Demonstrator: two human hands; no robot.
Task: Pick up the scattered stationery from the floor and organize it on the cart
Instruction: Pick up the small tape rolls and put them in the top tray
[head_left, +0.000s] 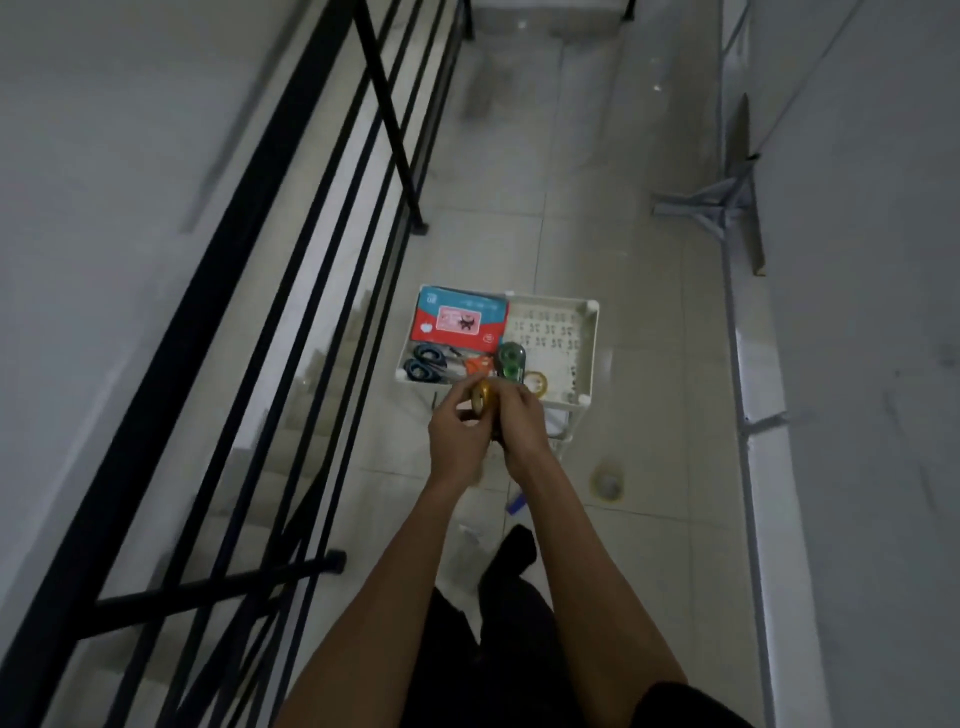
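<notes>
Both hands meet over the near edge of the white plastic cart (589, 332) — left hand (457, 436) and right hand (519, 423) pinch a glossy yellow tape ring (484, 397) between curled fingers. Another tape roll (608, 484) lies on the tiled floor (597, 234) — just beside the cart.

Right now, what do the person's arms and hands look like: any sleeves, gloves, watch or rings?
Both forearms are bare to the frame's bottom edge, with no gloves or watch on the left hand or right hand. Rings are too small to tell. A black sleeve edge shows at the right upper arm.
</notes>
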